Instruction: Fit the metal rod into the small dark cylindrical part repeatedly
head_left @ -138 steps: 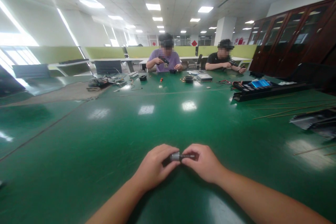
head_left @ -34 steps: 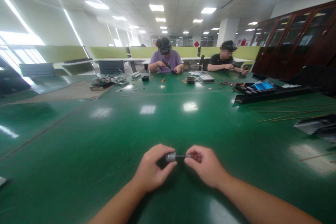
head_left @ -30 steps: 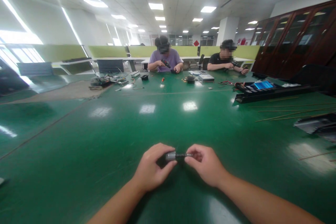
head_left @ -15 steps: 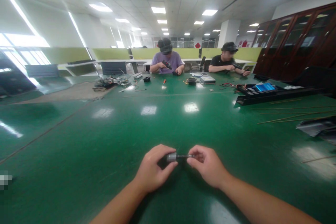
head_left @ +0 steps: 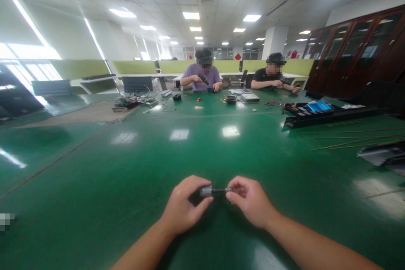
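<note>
Thumb and fingers of my left hand [head_left: 186, 204] are closed round a grey metal cylinder [head_left: 206, 191]. A thin dark shaft [head_left: 218, 190] runs from the cylinder to the right. Its far end is pinched between the thumb and fingertips of my right hand [head_left: 249, 200], where a small shiny tip shows. Both hands are over the near part of the green table [head_left: 202, 156], with the part held level between them.
Across the table, a person in purple [head_left: 202, 71] holds a dark power tool; another in black [head_left: 272, 74] sits further right. A black tray with a blue piece [head_left: 319, 106], thin rods [head_left: 348, 139] and electronic parts [head_left: 126, 101] lie about the table.
My hands and the part between them have hardly moved. The person in purple has shifted the head slightly to the right.
</note>
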A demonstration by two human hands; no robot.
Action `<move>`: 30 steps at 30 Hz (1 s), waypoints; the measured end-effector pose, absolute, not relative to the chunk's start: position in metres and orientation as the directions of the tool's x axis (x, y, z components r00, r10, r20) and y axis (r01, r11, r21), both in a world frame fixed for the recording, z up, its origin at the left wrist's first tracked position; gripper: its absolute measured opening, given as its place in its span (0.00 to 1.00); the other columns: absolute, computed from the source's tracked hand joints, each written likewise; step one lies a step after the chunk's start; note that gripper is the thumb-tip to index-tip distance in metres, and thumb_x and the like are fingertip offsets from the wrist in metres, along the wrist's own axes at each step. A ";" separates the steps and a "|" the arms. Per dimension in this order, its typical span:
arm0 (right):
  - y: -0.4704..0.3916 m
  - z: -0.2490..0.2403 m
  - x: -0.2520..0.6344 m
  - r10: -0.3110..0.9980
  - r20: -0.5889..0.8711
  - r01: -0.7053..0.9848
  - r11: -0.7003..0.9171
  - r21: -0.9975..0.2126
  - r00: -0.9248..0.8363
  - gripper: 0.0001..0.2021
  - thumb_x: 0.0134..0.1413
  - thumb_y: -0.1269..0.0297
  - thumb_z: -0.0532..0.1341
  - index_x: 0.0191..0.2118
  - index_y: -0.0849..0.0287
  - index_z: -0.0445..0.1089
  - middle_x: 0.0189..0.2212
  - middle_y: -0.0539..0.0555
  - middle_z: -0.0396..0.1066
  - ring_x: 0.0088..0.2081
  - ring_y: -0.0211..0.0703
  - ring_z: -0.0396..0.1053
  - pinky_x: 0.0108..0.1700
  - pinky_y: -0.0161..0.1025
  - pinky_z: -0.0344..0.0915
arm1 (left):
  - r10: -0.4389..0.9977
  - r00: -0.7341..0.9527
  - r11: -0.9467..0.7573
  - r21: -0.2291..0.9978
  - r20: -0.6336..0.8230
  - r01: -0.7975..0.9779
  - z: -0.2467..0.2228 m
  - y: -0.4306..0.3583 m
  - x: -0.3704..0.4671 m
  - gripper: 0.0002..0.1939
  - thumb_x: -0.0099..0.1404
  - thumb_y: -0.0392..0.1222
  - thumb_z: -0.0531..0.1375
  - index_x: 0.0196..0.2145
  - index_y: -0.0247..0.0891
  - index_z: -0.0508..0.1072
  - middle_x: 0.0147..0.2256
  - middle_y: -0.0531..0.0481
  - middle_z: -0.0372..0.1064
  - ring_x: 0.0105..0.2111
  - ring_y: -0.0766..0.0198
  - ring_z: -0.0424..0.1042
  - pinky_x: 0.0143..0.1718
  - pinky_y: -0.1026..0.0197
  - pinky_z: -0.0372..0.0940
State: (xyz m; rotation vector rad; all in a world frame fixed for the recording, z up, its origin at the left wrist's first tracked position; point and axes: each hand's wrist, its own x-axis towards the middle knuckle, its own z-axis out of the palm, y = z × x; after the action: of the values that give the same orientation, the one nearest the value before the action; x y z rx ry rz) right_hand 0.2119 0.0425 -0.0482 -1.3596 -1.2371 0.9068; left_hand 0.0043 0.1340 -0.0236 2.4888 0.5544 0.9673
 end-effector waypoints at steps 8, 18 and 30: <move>0.042 -0.047 0.213 0.971 0.141 0.235 0.094 -0.967 0.192 0.04 0.51 0.66 0.64 0.33 0.60 0.71 0.28 0.52 0.73 0.30 0.42 0.70 0.34 0.37 0.65 | 0.498 0.680 -0.837 0.503 0.539 0.215 -0.023 0.136 0.004 0.12 0.63 0.40 0.63 0.44 0.40 0.73 0.39 0.47 0.74 0.38 0.58 0.73 0.42 0.56 0.68; 0.041 -0.046 0.214 0.967 0.156 0.274 0.097 -0.957 0.201 0.05 0.51 0.66 0.64 0.34 0.60 0.72 0.28 0.52 0.73 0.30 0.42 0.70 0.33 0.36 0.65 | 0.501 0.669 -0.843 0.483 0.549 0.236 -0.025 0.136 0.005 0.12 0.62 0.39 0.64 0.45 0.41 0.73 0.40 0.48 0.75 0.39 0.59 0.74 0.42 0.57 0.68; 0.041 -0.046 0.214 0.962 0.180 0.305 0.112 -0.946 0.204 0.04 0.52 0.66 0.63 0.34 0.61 0.72 0.29 0.52 0.73 0.30 0.42 0.70 0.34 0.36 0.65 | 0.502 0.666 -0.839 0.496 0.552 0.222 -0.025 0.137 0.004 0.13 0.62 0.39 0.64 0.45 0.41 0.73 0.40 0.49 0.75 0.40 0.61 0.74 0.43 0.59 0.68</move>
State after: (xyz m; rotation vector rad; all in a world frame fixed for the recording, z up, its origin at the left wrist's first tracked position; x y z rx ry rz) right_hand 0.2138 0.0407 -0.0462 -1.4049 -1.3061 0.7737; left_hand 0.0041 0.1366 -0.0249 2.4939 0.5687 0.9933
